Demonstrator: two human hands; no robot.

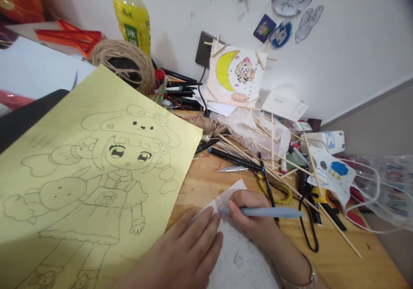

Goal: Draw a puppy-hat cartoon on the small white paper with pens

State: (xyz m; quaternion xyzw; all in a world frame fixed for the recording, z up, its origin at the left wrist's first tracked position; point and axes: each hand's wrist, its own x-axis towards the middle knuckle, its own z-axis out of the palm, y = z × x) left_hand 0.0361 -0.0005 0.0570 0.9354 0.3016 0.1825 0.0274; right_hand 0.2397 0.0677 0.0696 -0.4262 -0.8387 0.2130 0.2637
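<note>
My right hand point(254, 218) pinches a light blue pen point(277, 212), its tip down near the upper part of a white sheet of paper point(240, 263). Faint pencil-like marks show on that sheet. My left hand point(189, 254) lies flat with fingers stretched over the sheet's left side, close to the pen tip. Left of it is a large yellow sheet point(155, 224) bearing a line drawing of a girl in a dog-eared hat. Yellow-handled scissors point(284, 193) and dark pens lie just beyond my right hand.
Behind stand a yellow drink bottle point(132, 18) and a twine coil point(124, 65). A moon drawing framed with sticks point(238, 76) leans at the wall. Thin wooden sticks point(272, 142), markers and plastic bags clutter the right side. The wooden table point(368, 254) ends at the lower right.
</note>
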